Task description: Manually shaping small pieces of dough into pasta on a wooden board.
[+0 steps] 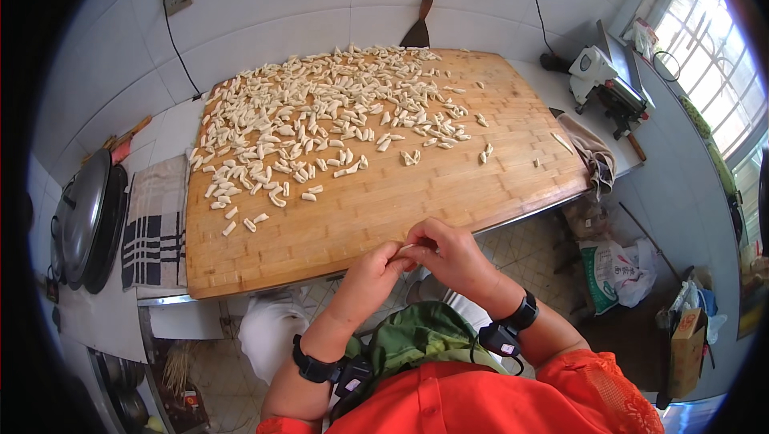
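Just above the near edge of a large wooden board (444,193), my left hand (371,276) and my right hand (456,256) meet at the fingertips. Between them they pinch a small pale dough piece (407,248), mostly covered by the fingers. Many small, hollow-looking shaped dough pieces (288,130) are spread over the board's left and far parts, thickest towards the back. A few lie apart on the right, among them a thin dough strip (562,143) near the right edge.
A scraper (417,30) leans on the tiled wall behind the board. To the right stand a roller machine (607,82) and a crumpled brown cloth (592,151). On the left are a checked towel (157,217) and a wok lid (86,205). Plastic bags (625,272) sit below right.
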Motion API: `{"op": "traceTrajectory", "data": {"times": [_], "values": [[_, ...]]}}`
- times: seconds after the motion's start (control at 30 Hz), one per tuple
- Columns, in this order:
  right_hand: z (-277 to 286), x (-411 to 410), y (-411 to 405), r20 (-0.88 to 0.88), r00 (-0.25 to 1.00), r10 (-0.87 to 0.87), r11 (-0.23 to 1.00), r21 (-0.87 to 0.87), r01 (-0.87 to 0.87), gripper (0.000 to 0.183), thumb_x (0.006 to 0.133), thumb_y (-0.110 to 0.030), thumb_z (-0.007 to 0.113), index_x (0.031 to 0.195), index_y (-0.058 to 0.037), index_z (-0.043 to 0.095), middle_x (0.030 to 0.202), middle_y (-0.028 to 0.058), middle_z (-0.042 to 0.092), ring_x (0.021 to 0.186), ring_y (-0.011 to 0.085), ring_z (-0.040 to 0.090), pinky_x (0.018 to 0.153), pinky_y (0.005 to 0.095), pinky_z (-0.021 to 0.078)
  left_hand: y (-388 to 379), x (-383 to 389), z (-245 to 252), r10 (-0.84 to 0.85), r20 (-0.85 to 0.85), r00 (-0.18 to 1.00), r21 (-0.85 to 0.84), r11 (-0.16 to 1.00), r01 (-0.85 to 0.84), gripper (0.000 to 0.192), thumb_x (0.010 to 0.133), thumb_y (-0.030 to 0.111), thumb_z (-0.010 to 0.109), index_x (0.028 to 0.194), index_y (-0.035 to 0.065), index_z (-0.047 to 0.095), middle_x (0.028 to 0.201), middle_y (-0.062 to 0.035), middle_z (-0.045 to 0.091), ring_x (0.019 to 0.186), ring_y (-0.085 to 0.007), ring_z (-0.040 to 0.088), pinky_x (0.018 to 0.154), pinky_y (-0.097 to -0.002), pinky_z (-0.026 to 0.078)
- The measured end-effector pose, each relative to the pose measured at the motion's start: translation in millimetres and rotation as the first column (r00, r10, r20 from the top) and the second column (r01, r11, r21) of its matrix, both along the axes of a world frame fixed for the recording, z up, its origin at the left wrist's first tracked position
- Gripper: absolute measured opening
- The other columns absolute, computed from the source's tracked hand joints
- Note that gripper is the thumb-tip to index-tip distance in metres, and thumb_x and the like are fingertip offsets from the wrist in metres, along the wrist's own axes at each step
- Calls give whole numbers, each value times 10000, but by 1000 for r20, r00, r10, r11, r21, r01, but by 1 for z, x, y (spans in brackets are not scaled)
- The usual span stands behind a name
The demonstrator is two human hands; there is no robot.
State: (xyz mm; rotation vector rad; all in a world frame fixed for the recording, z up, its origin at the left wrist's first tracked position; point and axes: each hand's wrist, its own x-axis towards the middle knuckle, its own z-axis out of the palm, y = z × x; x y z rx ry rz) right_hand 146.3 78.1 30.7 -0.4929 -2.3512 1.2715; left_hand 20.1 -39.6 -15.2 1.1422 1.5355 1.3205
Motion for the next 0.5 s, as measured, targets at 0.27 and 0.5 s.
{"op": "traceTrajectory", "data": {"times": [0.27, 0.5], "values": [[-38, -1, 65, -22, 954, -297, 824, 499, 268, 131, 774, -103, 694, 851, -39, 609, 860, 116, 595, 877, 322, 564, 765, 401, 479, 0, 8, 14, -130, 64, 989, -13, 991, 132, 173, 958, 134, 550, 999, -4, 647, 820, -29, 668, 778, -99, 601, 737, -250, 488], [-52, 6, 109, 169, 933, -318, 922, 285, 263, 272, 676, -168, 788, 880, -71, 636, 938, 121, 586, 963, 315, 543, 833, 385, 466, -6, 12, 25, -99, -4, 995, -105, 990, 98, 177, 945, 135, 566, 1017, 1, 656, 818, -45, 684, 766, -107, 617, 723, -246, 490]]}}
